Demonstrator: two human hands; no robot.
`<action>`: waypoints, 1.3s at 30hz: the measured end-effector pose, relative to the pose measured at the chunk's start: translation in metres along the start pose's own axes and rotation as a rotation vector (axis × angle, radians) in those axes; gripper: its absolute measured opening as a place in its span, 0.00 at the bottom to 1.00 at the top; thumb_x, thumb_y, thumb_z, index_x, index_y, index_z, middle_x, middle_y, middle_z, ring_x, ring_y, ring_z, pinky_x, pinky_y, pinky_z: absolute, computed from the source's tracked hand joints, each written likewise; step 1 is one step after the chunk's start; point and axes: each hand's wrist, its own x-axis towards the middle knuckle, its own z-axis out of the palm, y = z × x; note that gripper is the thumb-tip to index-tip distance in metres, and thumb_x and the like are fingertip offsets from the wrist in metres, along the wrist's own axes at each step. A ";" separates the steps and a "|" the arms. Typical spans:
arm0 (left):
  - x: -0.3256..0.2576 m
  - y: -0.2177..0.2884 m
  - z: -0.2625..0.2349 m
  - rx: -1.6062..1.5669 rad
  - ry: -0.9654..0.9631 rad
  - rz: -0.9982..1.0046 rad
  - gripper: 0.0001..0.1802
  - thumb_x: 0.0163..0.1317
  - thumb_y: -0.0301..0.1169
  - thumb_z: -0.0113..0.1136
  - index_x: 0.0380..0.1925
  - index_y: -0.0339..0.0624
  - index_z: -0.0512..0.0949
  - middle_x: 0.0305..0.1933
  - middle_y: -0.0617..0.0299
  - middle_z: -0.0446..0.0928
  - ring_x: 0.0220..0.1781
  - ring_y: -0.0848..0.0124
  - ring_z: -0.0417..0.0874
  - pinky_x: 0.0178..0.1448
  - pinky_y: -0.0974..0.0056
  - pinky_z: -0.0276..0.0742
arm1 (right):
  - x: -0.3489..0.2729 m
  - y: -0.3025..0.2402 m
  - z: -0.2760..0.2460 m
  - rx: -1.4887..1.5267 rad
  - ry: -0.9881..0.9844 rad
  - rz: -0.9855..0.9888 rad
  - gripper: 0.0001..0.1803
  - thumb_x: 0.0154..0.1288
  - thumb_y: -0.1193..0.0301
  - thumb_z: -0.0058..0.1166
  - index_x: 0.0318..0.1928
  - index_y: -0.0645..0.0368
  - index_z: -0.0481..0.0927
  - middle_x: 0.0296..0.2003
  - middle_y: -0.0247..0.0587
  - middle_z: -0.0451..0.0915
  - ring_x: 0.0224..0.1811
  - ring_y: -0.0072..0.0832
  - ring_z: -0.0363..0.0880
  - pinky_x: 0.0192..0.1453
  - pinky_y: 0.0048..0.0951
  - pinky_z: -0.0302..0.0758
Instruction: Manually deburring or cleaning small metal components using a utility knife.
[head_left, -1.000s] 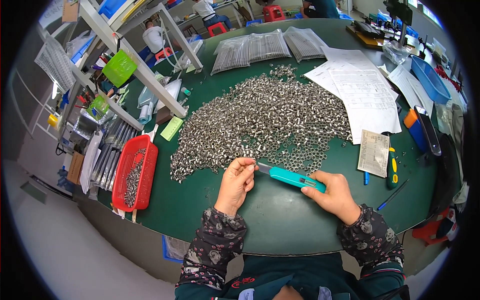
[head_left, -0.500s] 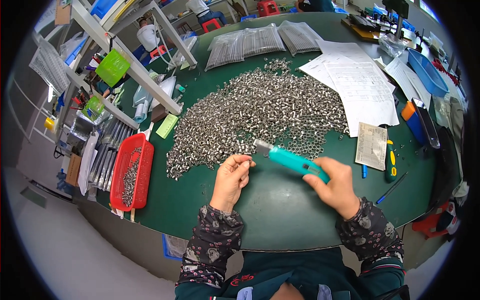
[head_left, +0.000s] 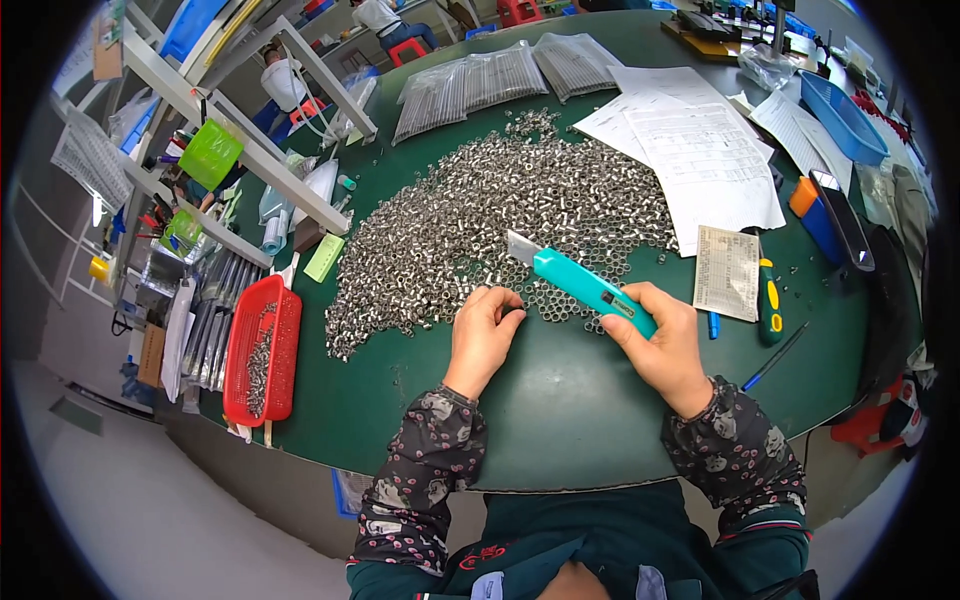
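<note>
Teal plastic knife (head_left: 585, 285), perhaps ringlike metal bits (head_left: 500, 210).

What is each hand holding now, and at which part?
Right hand grips the teal utility knife by its rear handle. Left hand rests at the metal parts pile; a hold cannot be told.

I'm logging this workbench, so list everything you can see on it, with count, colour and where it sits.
Small metal rings: one big heap, too many to count, silver, middle of the green table.
Utility knife: one, teal, blade out, over the near edge of the heap.
Tray: one, red, left table edge, some rings inside.
Paper sheets: several, white, right of the heap.
Printed card: one, pale, right of the knife.
Clear bags: several, far side of the table.
Bin: one, blue, far right.
Screwdriver: one, green and yellow handle, beside the card.
Left hand: fingers at the heap's edge.
Right hand: grips the knife.
</note>
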 end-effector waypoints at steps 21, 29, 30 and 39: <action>-0.021 -0.030 -0.027 -1.679 -0.128 -0.482 0.06 0.62 0.28 0.47 0.38 0.40 0.70 0.34 0.63 0.69 0.18 0.85 0.56 0.15 0.81 0.51 | -0.006 -0.001 0.007 -0.105 -0.180 0.061 0.12 0.47 0.64 0.60 0.29 0.59 0.77 0.20 0.44 0.74 0.21 0.39 0.74 0.24 0.32 0.68; -0.020 -0.030 -0.029 -1.675 -0.109 -0.557 0.08 0.64 0.33 0.45 0.35 0.40 0.70 0.29 0.65 0.66 0.18 0.85 0.56 0.15 0.81 0.49 | -0.007 -0.002 0.010 -0.157 -0.336 0.145 0.14 0.47 0.61 0.60 0.29 0.58 0.78 0.20 0.45 0.76 0.22 0.39 0.76 0.26 0.33 0.70; -0.019 -0.028 -0.029 -1.663 -0.115 -0.573 0.08 0.64 0.33 0.45 0.35 0.40 0.70 0.28 0.66 0.65 0.18 0.85 0.55 0.15 0.81 0.49 | -0.007 -0.002 0.010 -0.157 -0.354 0.150 0.14 0.47 0.61 0.59 0.29 0.58 0.78 0.20 0.45 0.76 0.22 0.40 0.76 0.26 0.33 0.70; -0.025 -0.029 -0.024 -1.581 -0.130 -0.524 0.08 0.64 0.33 0.46 0.35 0.39 0.70 0.27 0.66 0.66 0.17 0.85 0.56 0.15 0.81 0.49 | -0.007 0.000 0.011 -0.190 -0.353 0.045 0.14 0.48 0.62 0.59 0.30 0.59 0.78 0.20 0.46 0.76 0.21 0.40 0.75 0.26 0.34 0.69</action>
